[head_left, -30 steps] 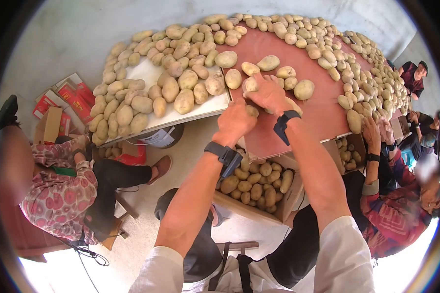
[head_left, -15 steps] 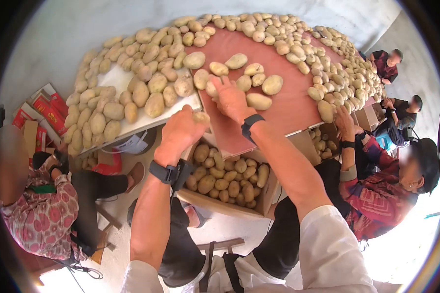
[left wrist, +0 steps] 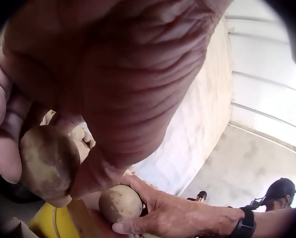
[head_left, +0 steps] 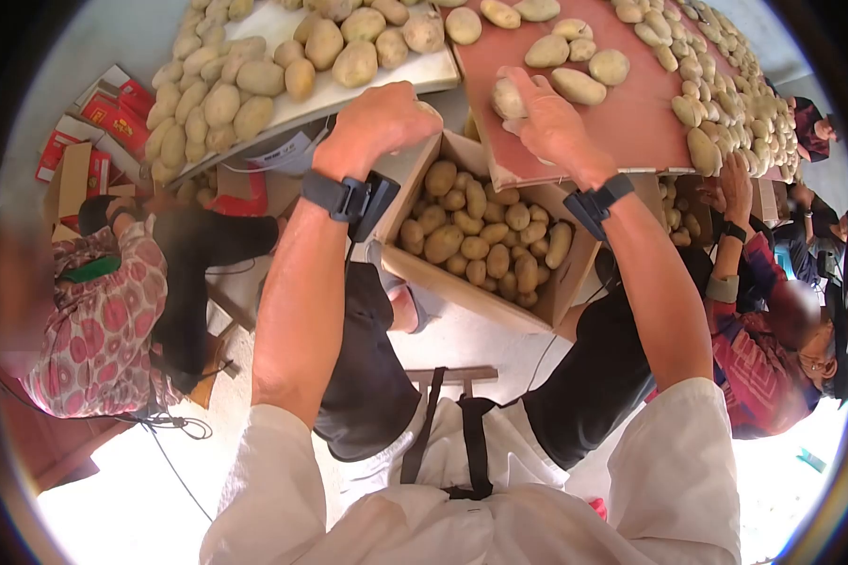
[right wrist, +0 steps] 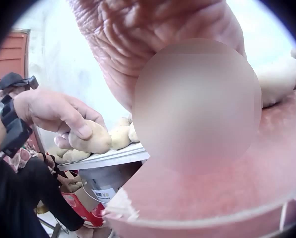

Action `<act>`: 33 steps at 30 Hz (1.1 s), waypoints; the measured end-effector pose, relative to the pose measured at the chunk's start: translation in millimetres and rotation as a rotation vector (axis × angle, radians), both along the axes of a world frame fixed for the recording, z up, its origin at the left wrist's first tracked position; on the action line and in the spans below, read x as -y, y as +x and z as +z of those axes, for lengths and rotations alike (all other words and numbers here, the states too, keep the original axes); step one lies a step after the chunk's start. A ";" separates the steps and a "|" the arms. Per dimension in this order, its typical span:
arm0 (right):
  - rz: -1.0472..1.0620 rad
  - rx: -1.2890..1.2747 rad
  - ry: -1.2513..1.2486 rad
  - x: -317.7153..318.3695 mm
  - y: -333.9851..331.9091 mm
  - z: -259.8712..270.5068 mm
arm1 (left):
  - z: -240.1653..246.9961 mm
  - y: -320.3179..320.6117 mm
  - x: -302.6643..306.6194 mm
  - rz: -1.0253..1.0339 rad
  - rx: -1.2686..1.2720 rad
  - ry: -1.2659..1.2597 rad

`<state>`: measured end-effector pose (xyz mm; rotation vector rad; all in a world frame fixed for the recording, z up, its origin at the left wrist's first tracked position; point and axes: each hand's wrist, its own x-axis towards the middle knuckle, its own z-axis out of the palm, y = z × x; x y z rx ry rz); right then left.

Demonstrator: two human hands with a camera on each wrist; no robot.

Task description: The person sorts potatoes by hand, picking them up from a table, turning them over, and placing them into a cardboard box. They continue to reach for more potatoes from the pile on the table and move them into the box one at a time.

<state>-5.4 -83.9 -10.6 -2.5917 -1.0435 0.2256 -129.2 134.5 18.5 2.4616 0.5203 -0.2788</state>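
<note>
My left hand (head_left: 377, 122) grips a potato (left wrist: 49, 161) between thumb and fingers, above the left corner of a cardboard box (head_left: 462, 299). In the right wrist view that potato is pale and oval, held off to the left of the red tabletop (head_left: 622, 122). On the near left part of that tabletop, my right hand (head_left: 551, 122) holds another potato (left wrist: 120, 204), brown-patched, with thumb and fingers around it. A blurred disc hides this potato in the right wrist view. Several loose potatoes (head_left: 578, 87) lie just beyond the right hand.
Many potatoes fill the box below the table edge. A white board (head_left: 415, 73) at left carries a heap of potatoes, and another heap (head_left: 702, 151) lines the right side. People sit at left and right; one neighbour's hand (head_left: 737, 188) is at the right heap. Red cartons (head_left: 118, 118) lie far left.
The head view has tilted downward. My left hand has moved away from the right hand with its potato, towards the body and left. My right hand has brought its potato nearer the table's front edge.
</note>
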 end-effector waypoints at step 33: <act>0.071 -0.184 0.021 35.7 -26.6 12.2 | -15.2 21.7 38.3 -0.226 0.044 0.009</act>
